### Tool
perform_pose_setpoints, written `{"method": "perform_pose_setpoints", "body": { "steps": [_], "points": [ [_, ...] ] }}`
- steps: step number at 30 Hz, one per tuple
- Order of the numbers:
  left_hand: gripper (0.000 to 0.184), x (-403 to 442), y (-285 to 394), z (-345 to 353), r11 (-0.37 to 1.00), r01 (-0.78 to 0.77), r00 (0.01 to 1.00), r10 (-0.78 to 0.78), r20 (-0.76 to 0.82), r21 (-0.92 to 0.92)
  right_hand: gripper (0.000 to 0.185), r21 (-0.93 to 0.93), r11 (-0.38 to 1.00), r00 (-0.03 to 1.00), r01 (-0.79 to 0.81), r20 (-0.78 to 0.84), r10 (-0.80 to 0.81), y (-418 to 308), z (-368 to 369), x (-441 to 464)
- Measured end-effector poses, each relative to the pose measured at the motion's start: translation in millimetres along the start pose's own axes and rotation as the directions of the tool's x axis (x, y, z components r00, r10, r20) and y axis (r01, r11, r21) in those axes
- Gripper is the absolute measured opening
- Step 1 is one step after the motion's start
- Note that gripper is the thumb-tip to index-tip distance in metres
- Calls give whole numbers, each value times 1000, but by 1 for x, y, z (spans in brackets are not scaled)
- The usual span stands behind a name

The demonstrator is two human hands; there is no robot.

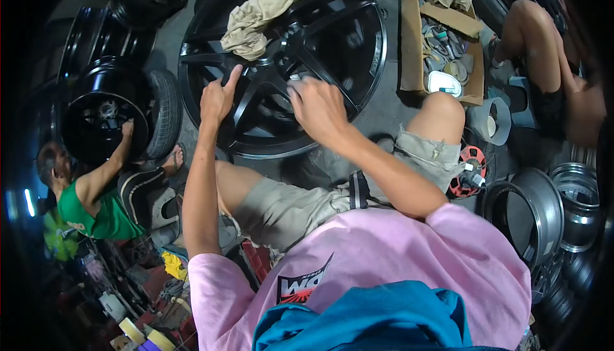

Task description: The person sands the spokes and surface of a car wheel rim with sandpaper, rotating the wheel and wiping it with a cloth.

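Observation:
A glossy black wheel rim (pixel 256 92) with wide spokes lies flat before me. My left hand (pixel 217 101) is over its near left part, one finger stretched out toward the hub and the others partly curled; I see nothing held in it. Over the near right spokes is my right hand (pixel 318 109), its fingers bent and drawn together. A small pale bit shows at those fingertips, too blurred to name. A crumpled beige cloth (pixel 257 21) rests on the rim just beyond my left hand, touching neither hand.
At right stands a cardboard box (pixel 411 50) of sanding discs and small containers. A red reel (pixel 472 159) and silver rims (pixel 543 213) lie nearer. At left, a person in green (pixel 96 197) touches another black rim (pixel 86 120) beside a tire (pixel 164 114). Another person's leg (pixel 534 44) is far right.

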State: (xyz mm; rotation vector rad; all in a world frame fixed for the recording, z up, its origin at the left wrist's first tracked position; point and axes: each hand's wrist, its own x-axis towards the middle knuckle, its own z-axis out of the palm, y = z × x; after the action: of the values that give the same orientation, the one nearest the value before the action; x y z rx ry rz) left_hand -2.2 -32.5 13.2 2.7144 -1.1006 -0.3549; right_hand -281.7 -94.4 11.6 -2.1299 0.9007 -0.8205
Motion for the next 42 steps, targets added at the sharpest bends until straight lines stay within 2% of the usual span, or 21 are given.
{"method": "perform_pose_setpoints", "body": {
  "steps": [4,6,9,12,14,15,18,20,21,23,27,29,32,34,35,36,37,38,41,42],
  "points": [
    [107,0,4,-5,1000,-27,999,27,29,0,21,1,1000,1000,-1,-1,1,-5,11,13],
    [109,1,3,-6,1000,-4,997,5,74,-10,18,61,995,988,77,-135,-69,-10,6,-7],
    [105,-1,-4,4,998,-58,997,57,-55,-15,15,-15,993,985,118,-124,-119,-5,35,15],
    [103,-4,3,-4,998,-53,998,53,14,-15,14,-121,979,977,162,-116,-176,-6,54,47],
    [102,-1,1,-3,999,-53,998,53,27,7,16,-161,984,996,77,-30,-83,-8,51,51],
    [102,1,-1,-1,999,-48,999,48,20,-1,18,-110,993,998,35,-57,-42,-14,41,43],
    [106,-6,8,-11,998,-42,997,44,67,-38,20,-73,997,995,28,-94,-34,-19,31,32],
    [108,5,-6,5,999,-41,998,42,38,-32,15,-60,997,992,48,-116,-54,-13,46,47],
    [109,5,-4,3,997,-78,996,78,41,-1,16,-101,994,996,33,-77,-41,-12,50,57],
    [108,1,-3,0,998,-43,998,45,41,-37,18,-134,991,999,7,-42,-13,-9,53,61],
    [107,15,-20,13,990,-138,986,136,92,19,21,-71,994,995,83,-44,-86,-10,11,13],
    [105,3,-3,-2,999,-35,993,39,115,-41,24,-75,990,993,115,37,-113,-12,-25,-21],
    [105,2,-2,-4,999,-50,995,51,92,-7,28,-122,974,981,191,44,-187,-1,-63,-73],
    [105,-1,-4,-1,998,-58,996,59,66,-10,32,-273,863,904,426,95,-416,7,-90,-92],
    [105,-2,-5,0,998,-66,997,66,37,-11,32,-276,863,905,423,95,-414,11,-102,-96],
    [105,-2,-4,1,997,-75,997,75,8,-12,34,-218,883,907,416,176,-384,14,-112,-100],
    [106,-3,-2,-4,998,-59,996,59,60,-12,36,-161,901,899,403,254,-356,16,-122,-102],
    [106,-4,1,-6,998,-63,996,64,61,-13,36,-165,901,901,401,252,-354,19,-131,-101],
    [106,-6,1,-5,999,-38,998,39,46,-24,41,-263,938,971,225,-15,-237,29,-147,-87],
    [106,-7,0,-2,999,-37,998,38,50,-27,41,-265,938,972,224,-11,-236,31,-146,-88]
  ]
}}
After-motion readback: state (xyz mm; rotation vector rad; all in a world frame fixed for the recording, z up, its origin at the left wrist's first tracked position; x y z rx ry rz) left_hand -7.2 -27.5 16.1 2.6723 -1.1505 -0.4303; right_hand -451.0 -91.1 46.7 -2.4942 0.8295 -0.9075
